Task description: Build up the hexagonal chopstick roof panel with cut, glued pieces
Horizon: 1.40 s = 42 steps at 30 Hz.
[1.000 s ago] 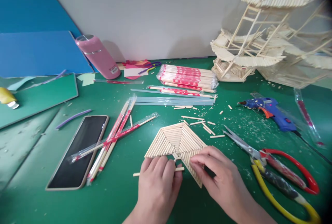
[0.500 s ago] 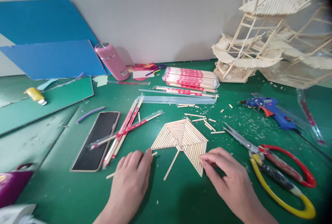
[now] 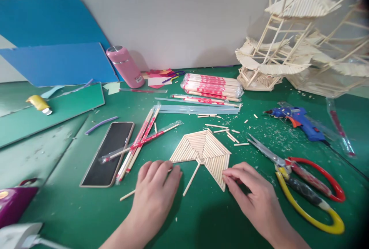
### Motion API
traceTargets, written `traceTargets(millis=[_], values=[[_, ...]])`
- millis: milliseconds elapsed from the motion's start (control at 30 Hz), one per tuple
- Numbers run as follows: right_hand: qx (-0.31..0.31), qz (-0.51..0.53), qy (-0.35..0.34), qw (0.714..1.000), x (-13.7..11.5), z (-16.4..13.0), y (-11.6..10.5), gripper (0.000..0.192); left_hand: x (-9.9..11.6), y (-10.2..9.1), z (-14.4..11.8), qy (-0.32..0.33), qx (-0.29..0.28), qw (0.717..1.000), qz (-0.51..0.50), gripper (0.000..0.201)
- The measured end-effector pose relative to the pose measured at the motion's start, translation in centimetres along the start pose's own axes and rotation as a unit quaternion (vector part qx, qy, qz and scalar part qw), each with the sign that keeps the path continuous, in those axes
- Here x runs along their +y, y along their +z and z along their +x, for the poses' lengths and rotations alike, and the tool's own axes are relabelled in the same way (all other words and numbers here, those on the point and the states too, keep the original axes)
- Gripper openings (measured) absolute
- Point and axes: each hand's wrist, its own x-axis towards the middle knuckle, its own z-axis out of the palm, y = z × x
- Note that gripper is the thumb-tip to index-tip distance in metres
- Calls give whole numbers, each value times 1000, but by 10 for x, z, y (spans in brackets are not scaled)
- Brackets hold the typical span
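Head view: fan-shaped panel of pale glued wooden sticks [image 3: 203, 153] lies flat just beyond both hands' fingertips. Right hand [image 3: 253, 193], nearer, pinches its lower right corner. Left hand [image 3: 154, 193] rests flat, fingers together, over a loose thin stick [image 3: 129, 194] running left-right. Another loose stick [image 3: 191, 179] lies between the hands, on the green mat [image 3: 207, 218].

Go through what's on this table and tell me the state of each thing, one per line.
Left hand: palm down over a loose stick, fingers by the panel's left edge.
Right hand: fingertips on the panel's right corner.
Stick panel: flat, unfinished.
Scissors: blades closed.
Glue gun: lying on its side.
Phone: screen dark.
Pink bottle: capped, leaning.
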Motion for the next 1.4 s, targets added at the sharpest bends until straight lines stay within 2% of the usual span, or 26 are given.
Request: traceTargets(millis=[100, 233, 367, 533, 667, 800, 900, 967, 1033, 1200, 1267, 1333, 1400], values=[[-1, -2, 9, 1000, -1, -2, -2, 12, 16, 4, 18, 42, -21, 997, -64, 18], [9, -8, 16, 1000, -1, -5, -4, 12, 26, 11, 34, 75, -35, 994, -76, 24], [10, -8, 21, 1000, 1, -3, -3, 13, 27, 16, 40, 84, -41, 994, -57, 30], [7, -6, 19, 1000, 4, 1, -3, 12, 27, 19, 42, 94, -7, 994, -54, 35], [8, -9, 23, 1000, 2, 1, -3, 13, 28, 22, 43, 99, -2, 993, -65, 37], [26, -28, 21, 999, -2, 1, -15, 15, 26, 28, 40, 103, 8, 992, -77, 29], [88, -93, 10, 992, 1, -1, -37, 15, 24, 33, 38, 93, 19, 991, -94, 19], [143, -162, 33, 976, 8, -6, -55, 12, 23, 32, 37, 80, 27, 990, -113, 15], [185, -212, 94, 955, 19, -13, -72, 8, 23, 28, 38, 51, 28, 987, -151, 12], [206, -302, 230, 902, 50, -29, -108, 22, 25, 12, 37, -17, 24, 954, -298, 11], [197, -376, 229, 876, 61, -25, -121, 30, 26, 9, 33, -23, 19, 942, -333, 13], [190, -466, 212, 838, 71, -14, -136, 40, 27, 9, 28, -16, 17, 931, -363, 15], [191, -498, 211, 819, 84, 2, -151, 45, 28, 10, 23, -3, 17, 921, -390, 16]])
